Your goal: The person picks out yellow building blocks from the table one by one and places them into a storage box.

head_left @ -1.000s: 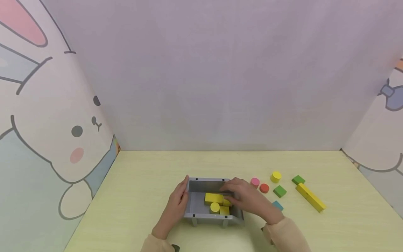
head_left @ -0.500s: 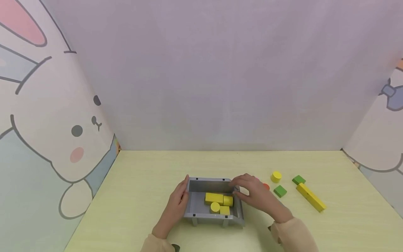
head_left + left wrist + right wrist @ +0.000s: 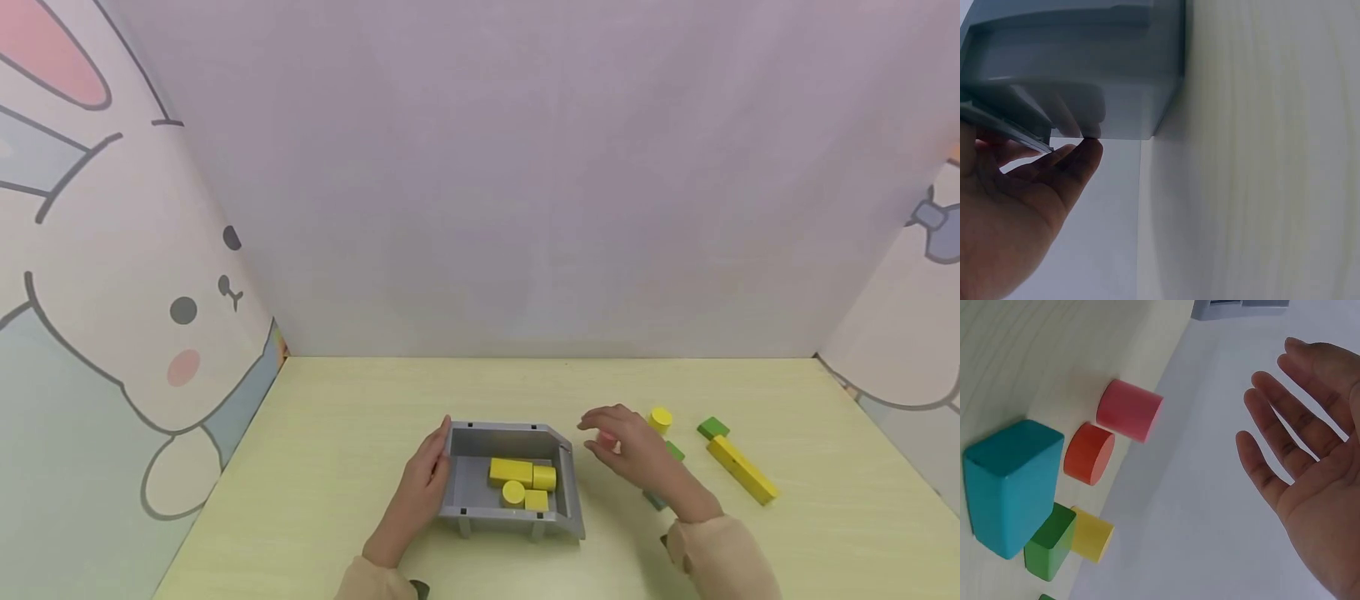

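Grey bin (image 3: 501,516) on table (image 3: 360,400) contains four yellow blocks: one rectangular block (image 3: 511,472), two cylinders (image 3: 513,493), one square block (image 3: 536,500). Left hand (image 3: 420,479) rests against bin's left end, fingers nearly straight. Right hand (image 3: 637,447) has moved from bin's right end to near one pink cylinder (image 3: 1129,410), right of bin; fingers spread, clear of it. Also outside: one red cylinder (image 3: 1089,454), one loose yellow cylinder (image 3: 660,419), two green blocks (image 3: 712,428), one blue block (image 3: 1013,487), one yellow bar (image 3: 742,471).

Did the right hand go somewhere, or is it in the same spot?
Yes, the right hand moved. In the head view, it was over the right end of the gray bin; now it is farther right, clear of the bin.
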Demonstrator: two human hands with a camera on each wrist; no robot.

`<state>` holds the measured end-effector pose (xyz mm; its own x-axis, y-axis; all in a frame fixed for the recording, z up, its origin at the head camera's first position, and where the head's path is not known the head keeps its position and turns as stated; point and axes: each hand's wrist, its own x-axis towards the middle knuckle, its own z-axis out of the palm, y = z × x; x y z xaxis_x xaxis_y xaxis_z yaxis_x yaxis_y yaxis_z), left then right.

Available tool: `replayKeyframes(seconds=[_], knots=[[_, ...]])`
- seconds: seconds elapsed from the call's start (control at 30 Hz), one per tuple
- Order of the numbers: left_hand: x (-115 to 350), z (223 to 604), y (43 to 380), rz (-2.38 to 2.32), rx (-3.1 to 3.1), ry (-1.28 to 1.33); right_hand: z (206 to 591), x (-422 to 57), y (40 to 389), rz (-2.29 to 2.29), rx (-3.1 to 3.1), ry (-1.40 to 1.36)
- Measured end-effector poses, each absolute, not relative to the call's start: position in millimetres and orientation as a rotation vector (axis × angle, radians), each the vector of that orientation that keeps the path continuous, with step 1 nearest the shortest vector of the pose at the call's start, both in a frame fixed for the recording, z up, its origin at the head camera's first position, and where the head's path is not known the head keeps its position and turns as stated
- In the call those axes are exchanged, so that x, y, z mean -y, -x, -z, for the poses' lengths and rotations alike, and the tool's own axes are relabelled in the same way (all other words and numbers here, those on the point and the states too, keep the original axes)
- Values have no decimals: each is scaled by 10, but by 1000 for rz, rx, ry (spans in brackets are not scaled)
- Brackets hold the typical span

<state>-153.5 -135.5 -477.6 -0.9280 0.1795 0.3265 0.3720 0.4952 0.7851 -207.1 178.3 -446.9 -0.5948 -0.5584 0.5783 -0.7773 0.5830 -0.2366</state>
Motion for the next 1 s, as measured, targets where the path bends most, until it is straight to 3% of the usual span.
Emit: replayKeyframes(seconds=[1.0], knots=[[1355, 4795, 1535, 1413, 2525, 496, 4581, -2334, 2185, -713, 2642, -727]])
